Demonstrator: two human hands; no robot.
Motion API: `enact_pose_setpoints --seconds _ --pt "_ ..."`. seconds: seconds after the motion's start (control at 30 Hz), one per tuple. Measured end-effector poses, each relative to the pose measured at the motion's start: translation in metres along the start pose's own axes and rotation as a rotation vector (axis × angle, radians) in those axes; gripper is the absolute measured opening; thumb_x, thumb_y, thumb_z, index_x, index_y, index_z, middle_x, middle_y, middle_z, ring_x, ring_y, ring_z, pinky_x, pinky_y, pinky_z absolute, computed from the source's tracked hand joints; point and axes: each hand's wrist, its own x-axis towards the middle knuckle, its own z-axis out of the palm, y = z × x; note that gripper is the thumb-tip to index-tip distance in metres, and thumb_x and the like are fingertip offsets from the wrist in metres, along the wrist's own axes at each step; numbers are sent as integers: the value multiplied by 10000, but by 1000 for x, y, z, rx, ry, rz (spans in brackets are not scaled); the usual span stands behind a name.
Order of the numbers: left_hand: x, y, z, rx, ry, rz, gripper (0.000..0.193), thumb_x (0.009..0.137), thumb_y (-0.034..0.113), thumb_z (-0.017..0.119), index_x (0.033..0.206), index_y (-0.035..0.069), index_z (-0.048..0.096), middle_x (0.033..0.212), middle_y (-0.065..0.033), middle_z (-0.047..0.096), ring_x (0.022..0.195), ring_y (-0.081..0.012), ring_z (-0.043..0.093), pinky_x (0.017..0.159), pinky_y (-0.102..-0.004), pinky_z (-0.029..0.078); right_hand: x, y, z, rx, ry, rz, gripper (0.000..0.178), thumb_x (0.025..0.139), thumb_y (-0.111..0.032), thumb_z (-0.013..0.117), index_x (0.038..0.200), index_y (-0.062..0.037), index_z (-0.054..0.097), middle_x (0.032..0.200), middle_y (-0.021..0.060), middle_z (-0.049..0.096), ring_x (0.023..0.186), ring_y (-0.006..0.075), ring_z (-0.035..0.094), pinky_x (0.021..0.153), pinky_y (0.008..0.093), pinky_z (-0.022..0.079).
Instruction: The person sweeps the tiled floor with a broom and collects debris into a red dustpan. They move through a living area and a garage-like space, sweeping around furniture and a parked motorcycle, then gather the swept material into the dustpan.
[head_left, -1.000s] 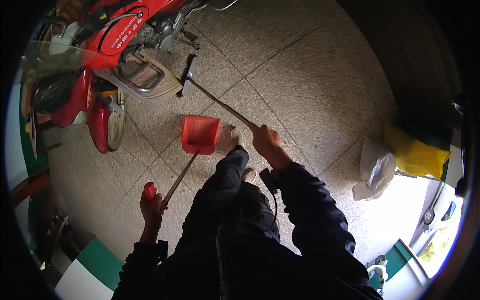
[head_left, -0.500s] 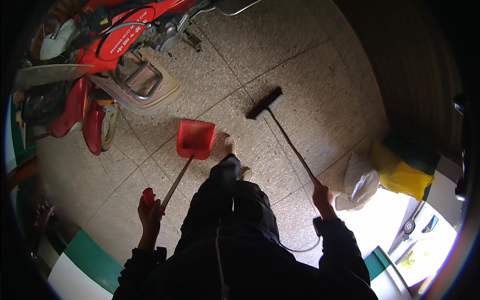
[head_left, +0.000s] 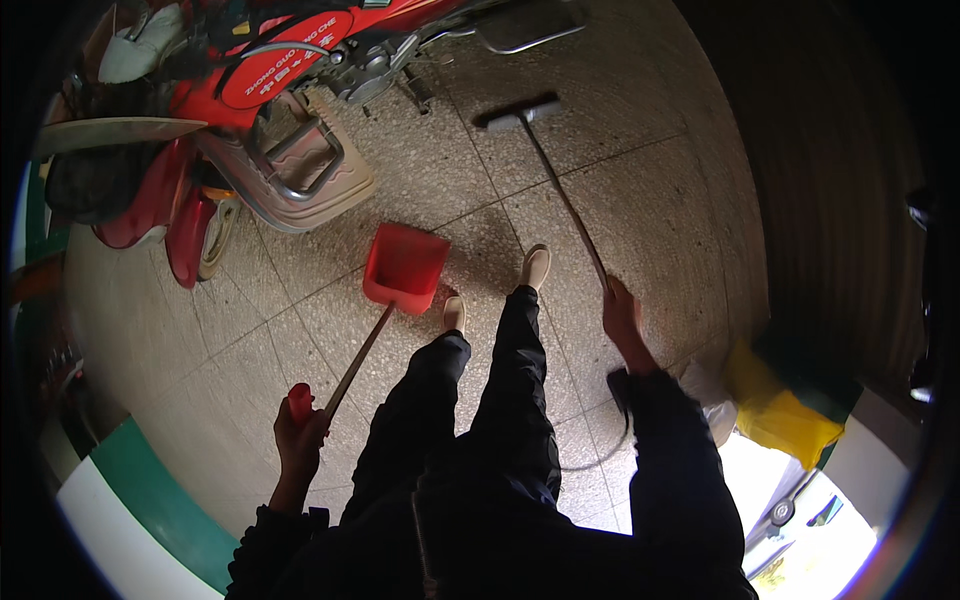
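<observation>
My left hand (head_left: 299, 446) is wrapped round the long handle of a red dustpan (head_left: 407, 262). A short red piece (head_left: 300, 402) pokes up from that fist; I cannot tell whether it belongs to the handle. The scoop is at floor level, left of my feet. In my right hand (head_left: 623, 318) is the thin handle of a push broom (head_left: 568, 205), gripped part-way along. Its broad head (head_left: 522, 114) points away from me at the far middle, with dark bristles on the far side. A thin cord hangs by my right sleeve.
A red motorcycle (head_left: 215, 95) stands at the far left, with a beige footboard and metal bars. On the right are a dark panel (head_left: 800, 150) and a yellow bag (head_left: 790, 425) near a bright doorway. A green and white wall (head_left: 160, 490) curves at lower left. Speckled floor tiles (head_left: 620, 190) lie underfoot.
The broom head has moved farther away and slightly left, my right hand following forward. One foot has stepped forward right. The dustpan stays left of my feet, still in my left hand.
</observation>
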Motion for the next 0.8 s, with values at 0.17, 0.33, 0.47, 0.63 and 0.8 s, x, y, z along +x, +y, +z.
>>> enact_pose_setpoints --seconds 0.17,0.33,0.47,0.63,0.8 --pt "-23 -2 18 104 48 -75 454 816 81 675 1212 -29 482 714 -24 553 572 -105 548 489 -223 411 154 -102 30 36 13 -165 295 955 -222 474 1232 -191 570 1114 227 636 1023 452 592 839 536 480" --pt "-37 5 64 69 143 -108 462 797 59 702 1195 -35 487 689 -15 555 584 -93 542 513 -220 409 233 -146 58 -32 -68 -242 399 931 -150 469 1319 -224 523 1147 204 642 1067 422 604 872 529 494" --pt "-38 25 101 32 149 -149 450 799 73 680 1190 -42 490 697 -21 556 584 -93 539 511 -221 411 225 -70 43 -201 -198 -311 545 903 -75 475 1404 -286 433 1121 208 653 1012 419 637 805 512 533" --pt "-24 50 129 34 104 -79 273 842 84 662 1074 13 537 699 0 529 541 -61 482 472 -213 391 123 120 -46 -485 -280 -280 574 921 -119 537 1463 -228 381 822 257 640 769 429 646 642 522 514" --pt "-11 68 142 63 122 -87 413 802 114 640 1159 -38 499 711 -31 560 557 -101 543 493 -223 420 6 255 -151 -497 -283 -159 526 928 -222 559 1431 -302 430 839 197 623 778 396 637 634 531 495"
